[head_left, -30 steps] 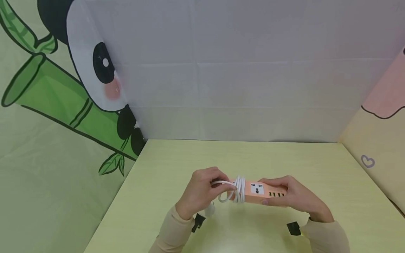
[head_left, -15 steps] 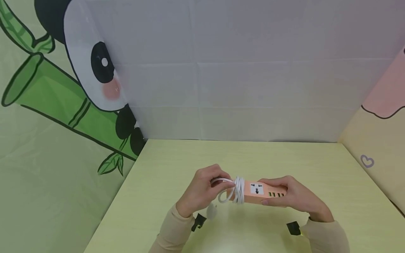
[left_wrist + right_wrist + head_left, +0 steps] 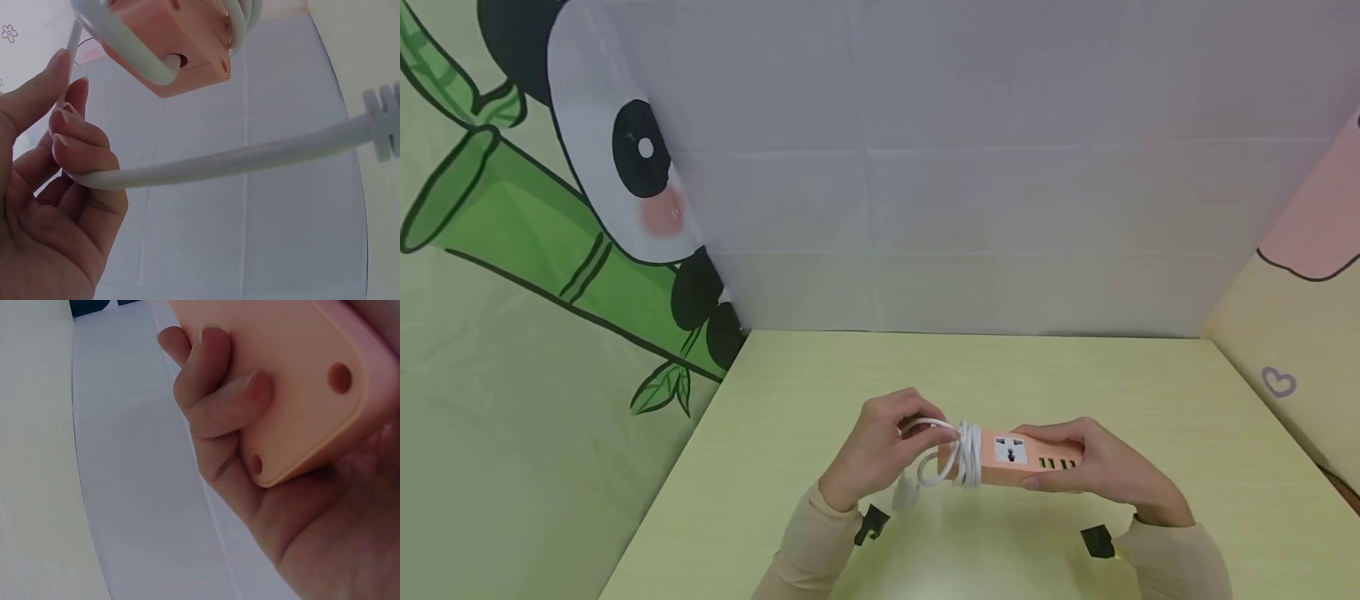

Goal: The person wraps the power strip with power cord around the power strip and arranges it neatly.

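Observation:
An orange-pink power strip with a white socket face and several USB ports is held above the table. My right hand grips its right end, fingers curled under the back in the right wrist view. White cord is wound in several turns round the strip's left part. With thumb and fingers my left hand pinches the cord's free length, beside the strip's left end. In the left wrist view the cord runs through the curled fingers, and another part enters a hole in the strip's end. The white plug hangs below the left hand.
The pale yellow table extends beneath both hands to a grey-white back wall. A cartoon-printed sheet stands along the left side, another printed panel on the right. Black pieces stick out at both sleeves.
The dangling plug has swung slightly to the right beneath the left hand. The left hand has shifted slightly up, still pinching the cord; the right hand keeps its grip on the power strip.

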